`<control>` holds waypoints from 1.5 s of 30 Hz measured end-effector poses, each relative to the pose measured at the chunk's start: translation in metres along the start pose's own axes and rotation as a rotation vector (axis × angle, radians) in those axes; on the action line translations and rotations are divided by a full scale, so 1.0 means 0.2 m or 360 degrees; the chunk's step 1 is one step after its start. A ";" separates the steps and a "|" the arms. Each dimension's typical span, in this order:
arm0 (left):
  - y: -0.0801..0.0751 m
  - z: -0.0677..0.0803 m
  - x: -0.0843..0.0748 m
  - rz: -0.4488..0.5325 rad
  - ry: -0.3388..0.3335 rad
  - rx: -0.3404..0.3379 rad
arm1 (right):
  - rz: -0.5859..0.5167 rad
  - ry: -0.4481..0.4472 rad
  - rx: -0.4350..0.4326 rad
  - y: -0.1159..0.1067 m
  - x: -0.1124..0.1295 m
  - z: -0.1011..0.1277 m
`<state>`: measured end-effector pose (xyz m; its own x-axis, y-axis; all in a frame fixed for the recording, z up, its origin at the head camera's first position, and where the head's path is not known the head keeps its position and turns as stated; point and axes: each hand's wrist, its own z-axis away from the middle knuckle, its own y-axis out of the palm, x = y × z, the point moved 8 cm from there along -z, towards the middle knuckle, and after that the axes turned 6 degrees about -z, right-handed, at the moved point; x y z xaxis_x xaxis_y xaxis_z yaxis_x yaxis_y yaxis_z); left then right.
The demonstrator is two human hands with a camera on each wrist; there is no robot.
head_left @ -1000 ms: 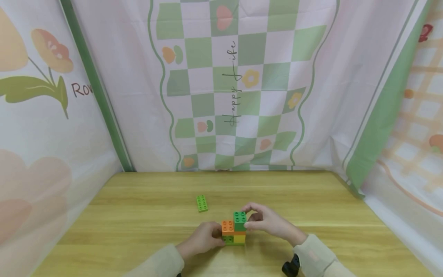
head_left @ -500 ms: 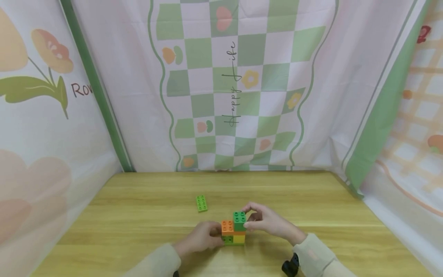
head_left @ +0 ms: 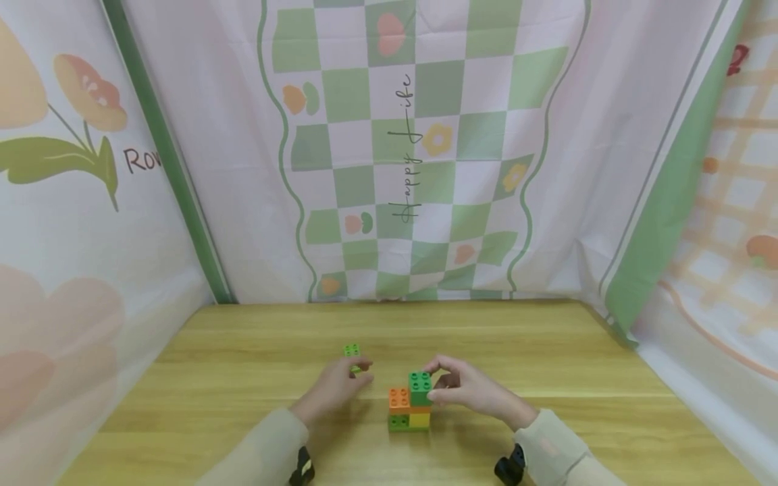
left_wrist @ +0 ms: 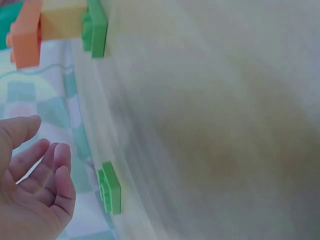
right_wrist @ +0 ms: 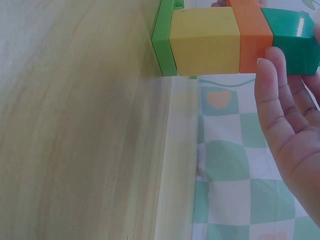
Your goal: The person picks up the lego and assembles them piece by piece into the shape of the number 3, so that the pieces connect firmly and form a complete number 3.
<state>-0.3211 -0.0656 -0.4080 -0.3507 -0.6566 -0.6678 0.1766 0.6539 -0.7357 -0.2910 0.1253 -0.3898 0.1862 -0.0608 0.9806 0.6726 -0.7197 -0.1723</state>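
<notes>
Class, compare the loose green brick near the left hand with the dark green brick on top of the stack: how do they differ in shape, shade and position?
The loose green brick is flat, long and light green; the dark green brick is taller, squarer and darker. The loose one lies alone on the table, just beyond the left hand, untouched in the wrist view; the dark one tops the stack, pinched by the right hand. Both are studded.

Wooden table w/ brick stack & flat green brick.
</notes>
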 end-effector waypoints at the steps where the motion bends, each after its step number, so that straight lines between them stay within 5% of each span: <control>1: -0.01 -0.01 0.01 -0.0006 0.0006 -0.0020 | -0.0004 -0.0003 0.0002 0.00 0.00 0.00; 15: -0.05 -0.09 0.08 0.0007 -0.0067 -0.0243 | 0.0005 0.0004 0.0001 0.00 -0.02 0.00; 27: -0.08 -0.12 0.12 -0.0167 -0.0187 -0.0392 | 0.0021 -0.0032 0.0003 0.00 -0.01 0.00; 35: -0.07 -0.15 0.17 -0.0281 -0.0391 -0.0439 | -0.0002 -0.0026 0.0007 0.00 -0.02 0.00; 45: -0.03 -0.17 0.23 -0.0193 -0.0578 -0.0401 | -0.0018 -0.0027 0.0014 0.00 -0.01 0.00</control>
<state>-0.3696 -0.0871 -0.4294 -0.0021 -0.7941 -0.6078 -0.0906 0.6055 -0.7907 -0.2913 0.1256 -0.3925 0.1903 -0.0407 0.9809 0.6812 -0.7140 -0.1618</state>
